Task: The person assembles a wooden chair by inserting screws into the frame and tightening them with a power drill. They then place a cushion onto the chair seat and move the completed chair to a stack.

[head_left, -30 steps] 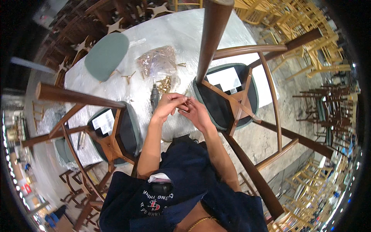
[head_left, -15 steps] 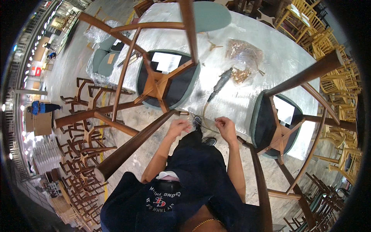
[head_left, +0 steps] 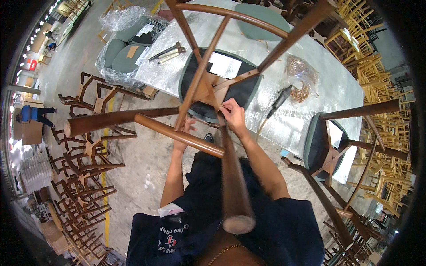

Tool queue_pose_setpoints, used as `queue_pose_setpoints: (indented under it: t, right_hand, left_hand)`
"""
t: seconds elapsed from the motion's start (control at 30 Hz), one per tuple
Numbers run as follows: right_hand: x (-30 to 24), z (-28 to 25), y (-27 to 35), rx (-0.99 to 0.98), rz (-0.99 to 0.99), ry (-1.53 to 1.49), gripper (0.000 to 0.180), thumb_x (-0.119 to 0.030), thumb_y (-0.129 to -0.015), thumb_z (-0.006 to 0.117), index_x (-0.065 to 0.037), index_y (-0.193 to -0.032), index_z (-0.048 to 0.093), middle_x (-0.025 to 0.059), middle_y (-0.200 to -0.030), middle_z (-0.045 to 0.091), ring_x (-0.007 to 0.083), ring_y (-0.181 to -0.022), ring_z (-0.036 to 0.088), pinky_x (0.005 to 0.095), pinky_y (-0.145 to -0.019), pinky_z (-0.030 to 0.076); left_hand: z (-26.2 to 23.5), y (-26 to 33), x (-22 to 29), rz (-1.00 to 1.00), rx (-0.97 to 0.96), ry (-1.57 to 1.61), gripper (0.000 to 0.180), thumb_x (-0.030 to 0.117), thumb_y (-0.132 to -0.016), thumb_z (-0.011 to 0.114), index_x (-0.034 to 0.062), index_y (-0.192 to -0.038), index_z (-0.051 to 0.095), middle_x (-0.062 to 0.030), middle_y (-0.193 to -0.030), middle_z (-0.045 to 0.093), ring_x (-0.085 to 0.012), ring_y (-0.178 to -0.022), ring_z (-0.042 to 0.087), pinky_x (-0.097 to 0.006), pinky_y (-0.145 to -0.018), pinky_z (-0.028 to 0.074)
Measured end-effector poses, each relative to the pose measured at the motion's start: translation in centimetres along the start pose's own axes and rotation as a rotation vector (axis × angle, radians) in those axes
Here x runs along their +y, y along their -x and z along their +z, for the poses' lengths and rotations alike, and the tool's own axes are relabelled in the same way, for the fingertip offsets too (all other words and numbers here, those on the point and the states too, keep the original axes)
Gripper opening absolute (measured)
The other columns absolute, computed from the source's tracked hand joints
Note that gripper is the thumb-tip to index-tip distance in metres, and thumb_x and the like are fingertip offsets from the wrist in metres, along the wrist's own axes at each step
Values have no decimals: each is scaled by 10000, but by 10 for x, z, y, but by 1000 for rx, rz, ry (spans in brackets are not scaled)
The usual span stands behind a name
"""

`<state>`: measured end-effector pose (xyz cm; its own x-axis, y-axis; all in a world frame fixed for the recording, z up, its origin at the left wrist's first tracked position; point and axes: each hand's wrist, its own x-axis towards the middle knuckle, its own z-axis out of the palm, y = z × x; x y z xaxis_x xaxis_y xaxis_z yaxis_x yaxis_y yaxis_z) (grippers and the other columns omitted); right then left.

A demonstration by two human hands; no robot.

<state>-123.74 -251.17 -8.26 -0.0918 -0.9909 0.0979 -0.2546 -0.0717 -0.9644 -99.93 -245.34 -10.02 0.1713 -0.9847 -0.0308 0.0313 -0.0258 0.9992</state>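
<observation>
A brown wooden chair (head_left: 200, 84) lies upside down on the table, its dark green seat pad (head_left: 243, 88) facing down and its legs pointing up at me. My right hand (head_left: 234, 116) is at the cross brace under the seat, fingertips pinched together on something small that I cannot make out. My left hand (head_left: 187, 128) reaches up beside a rail of the frame. A chair leg (head_left: 177, 135) crossing in front hides most of it, so its grip is unclear.
On the silvery table (head_left: 284, 128) lie a power driver (head_left: 279, 98), a clear bag of brass-coloured hardware (head_left: 299, 77) and metal tools (head_left: 166, 52). A second upturned chair (head_left: 328, 148) stands at the right. Plastic-wrapped cushions (head_left: 120, 48), brown chair frames (head_left: 84, 155) and yellow frames (head_left: 381, 66) surround me.
The view has swung toward the chair. Both hands rose from in front of my body to the underside of the upturned chair, the right one reaching the cross brace.
</observation>
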Motion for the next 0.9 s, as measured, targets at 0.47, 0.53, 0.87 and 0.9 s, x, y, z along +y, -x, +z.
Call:
queue_pose_setpoints:
  t: [0.47, 0.53, 0.87, 0.9]
  right_hand:
    - [12, 15, -8, -348, -238, 634, 211, -82, -859, 776, -78, -1051, 687, 137, -1064, 681, 383, -1030, 668, 455, -887, 559]
    - [9, 15, -8, -321, -216, 610, 216, -98, -870, 780, -79, -1074, 711, 138, -1066, 679, 385, -1046, 668, 456, -904, 563]
    - [-36, 72, -63, -424, 369, 26, 369, -256, -988, 790, 30, -1215, 731, 156, -1195, 757, 214, -1085, 724, 344, -976, 552]
    - [-32, 75, -66, -411, 380, -98, 387, -260, -995, 788, 41, -1229, 725, 147, -1154, 762, 209, -1049, 725, 343, -955, 560]
  left_hand:
    - [-1, -114, -3, 336, -71, -1045, 255, 223, -971, 680, 26, -1131, 703, -227, -941, 693, -461, -938, 700, -554, -740, 581]
    - [-1, -122, -6, 476, -105, -1076, 184, 82, -947, 650, 24, -1114, 703, -215, -942, 694, -444, -852, 718, -529, -702, 597]
    - [-16, -110, 1, 437, -227, -985, 147, 55, -1001, 607, 50, -1116, 699, -197, -940, 674, -437, -819, 719, -529, -683, 594]
    - [-11, -110, 2, 454, -203, -934, 139, 69, -1018, 601, 49, -1115, 698, -195, -930, 673, -441, -821, 716, -533, -684, 590]
